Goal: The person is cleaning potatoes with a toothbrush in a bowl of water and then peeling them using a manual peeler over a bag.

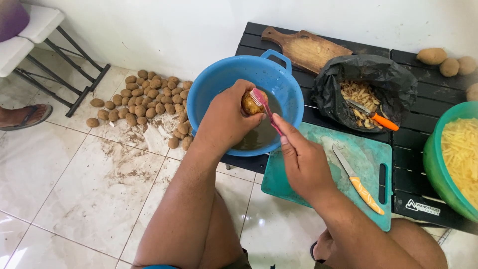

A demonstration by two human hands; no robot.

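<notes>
My left hand [226,119] grips a wet brown potato [250,104] over a blue plastic basin [219,79] holding murky water. My right hand [303,162] holds a pink toothbrush [266,110] by its handle, with the white bristles resting on top of the potato. Both hands are above the basin's near side, at the front edge of a black slatted table [418,99].
A teal cutting board [318,189] with an orange-handled knife [358,182] lies right of the basin. Behind it are a black bag of peels [366,92] with an orange peeler [382,121], a wooden board [306,49], loose potatoes [443,61] and a green bowl of cut strips [455,159]. A potato pile [144,102] lies on the dirty tiled floor.
</notes>
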